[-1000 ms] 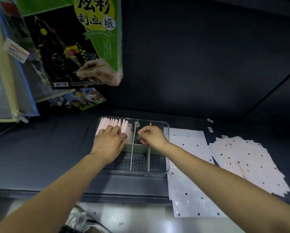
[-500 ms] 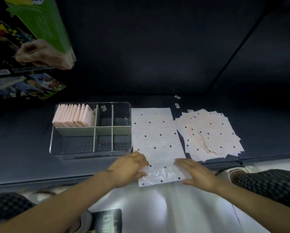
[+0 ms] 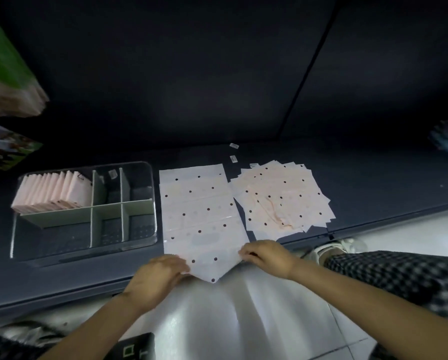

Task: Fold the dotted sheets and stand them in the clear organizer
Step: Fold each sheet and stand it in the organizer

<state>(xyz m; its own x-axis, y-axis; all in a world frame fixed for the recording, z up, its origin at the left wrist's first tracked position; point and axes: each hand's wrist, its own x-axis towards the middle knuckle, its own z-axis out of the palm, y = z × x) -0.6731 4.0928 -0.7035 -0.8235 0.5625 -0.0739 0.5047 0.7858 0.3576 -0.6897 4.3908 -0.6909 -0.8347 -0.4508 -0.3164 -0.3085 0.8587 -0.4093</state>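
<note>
Setting: dark grey tabletop (image 3: 61,276) was seen across the middle of the frame, backed by a dark wall; pale floor showed below its near edge.
Long sheet: a long dotted sheet (image 3: 199,216) was laid flat at centre, just right of the organizer, its near end overhanging the tabletop edge, probably so that the end could be lifted easily.
Left hand: the left hand (image 3: 158,276) was placed at the lower left corner of the sheet's near end, fingers curled on its edge; a pinch was likely, though the thumb's side was not shown.
Right hand: the right hand (image 3: 267,255) was set at the lower right corner, fingers bent onto the paper edge, apparently pinching it.
Reason for hold: both corners were taken together, it was judged, so that the end could be brought up evenly for a square fold.
Organizer: the clear organizer (image 3: 150,203) was stood at centre left, divided into compartments.
Folded sheets: a row of folded sheets (image 3: 54,196) was stood upright in the upper left compartment, packed close so that each was propped by its neighbour; the other compartments appeared largely unfilled.
Loose pile: a fanned pile of dotted sheets (image 3: 282,198) was left at centre right, near the long sheet, within reach for later folding.
Progress: the task was judged partly done, with much paper not yet folded.
</note>
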